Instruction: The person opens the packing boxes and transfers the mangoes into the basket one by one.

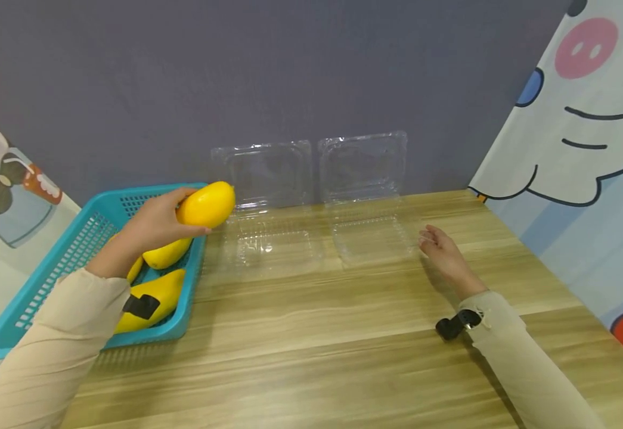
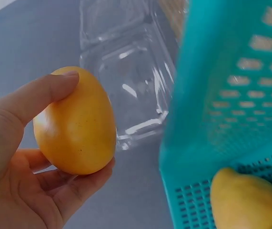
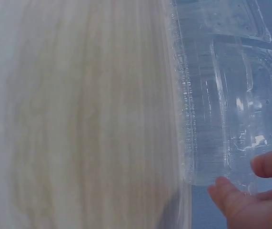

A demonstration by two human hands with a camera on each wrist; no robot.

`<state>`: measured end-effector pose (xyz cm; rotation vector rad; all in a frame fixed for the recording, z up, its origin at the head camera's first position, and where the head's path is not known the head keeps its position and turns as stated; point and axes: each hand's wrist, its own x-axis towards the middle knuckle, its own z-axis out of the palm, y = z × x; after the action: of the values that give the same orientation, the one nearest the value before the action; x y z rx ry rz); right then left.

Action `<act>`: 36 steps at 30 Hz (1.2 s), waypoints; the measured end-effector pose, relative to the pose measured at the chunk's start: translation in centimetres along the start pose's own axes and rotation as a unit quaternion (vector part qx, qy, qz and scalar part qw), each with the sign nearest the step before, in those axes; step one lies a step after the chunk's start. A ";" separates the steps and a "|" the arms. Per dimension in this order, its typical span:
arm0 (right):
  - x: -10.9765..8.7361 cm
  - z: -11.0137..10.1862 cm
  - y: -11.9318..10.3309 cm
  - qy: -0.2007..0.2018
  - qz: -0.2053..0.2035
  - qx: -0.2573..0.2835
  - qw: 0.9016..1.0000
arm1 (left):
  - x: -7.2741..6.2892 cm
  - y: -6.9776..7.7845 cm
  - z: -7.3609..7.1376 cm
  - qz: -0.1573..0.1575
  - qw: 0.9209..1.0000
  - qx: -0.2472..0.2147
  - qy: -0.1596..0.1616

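My left hand (image 1: 155, 223) grips a smooth yellow mango (image 1: 207, 205) above the right rim of a teal basket (image 1: 195, 286). In the left wrist view its thumb lies over one side of the fruit and the fingers are beneath. More yellow mangoes (image 1: 166, 255) lie inside the basket, partly hidden by the left arm. Two clear plastic clamshell boxes stand with lids raised, a left box (image 1: 273, 247) and a right box (image 1: 370, 235). At the right box's outer edge, my right hand (image 1: 445, 256) pinches the thin plastic between thumb and fingers.
A grey wall (image 1: 300, 77) rises directly behind the boxes' lids. The wooden table (image 1: 311, 357) extends in front of them. Cartoon-printed sheets (image 1: 585, 137) hang at both sides, and the basket takes up the table's left side.
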<state>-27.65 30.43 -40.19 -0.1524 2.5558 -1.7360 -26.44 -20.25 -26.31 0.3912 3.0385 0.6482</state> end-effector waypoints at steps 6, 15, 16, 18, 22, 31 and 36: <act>-0.1 0.0 0.2 0.002 -0.007 -0.004 1.000 | -0.5 -1.9 0.2 -0.027 1.000 0.008 0.000; -0.1 -0.1 0.3 0.007 -0.007 -0.014 1.000 | -1.3 -4.4 0.1 -0.046 0.999 0.005 -0.014; -0.1 -0.1 0.2 0.007 -0.006 -0.015 1.000 | -1.4 -4.7 0.1 -0.047 0.999 0.006 -0.016; -0.1 0.0 0.1 0.007 -0.006 -0.015 1.000 | -1.5 -5.2 0.0 -0.050 0.998 0.009 -0.022; -0.1 -0.1 0.2 0.010 -0.009 -0.023 1.000 | -1.6 -6.0 -0.2 -0.052 0.998 0.017 -0.036; 0.0 -0.1 0.2 0.012 -0.010 -0.018 1.000 | -2.0 -8.0 -0.4 -0.074 0.993 0.031 -0.084; 0.0 0.0 0.0 0.004 0.000 -0.023 1.000 | -2.1 -8.8 -0.4 -0.079 0.991 0.045 -0.096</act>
<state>-27.63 30.45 -40.19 -0.1466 2.6023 -1.6822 -26.52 -28.69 -29.60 0.1979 2.8827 0.4374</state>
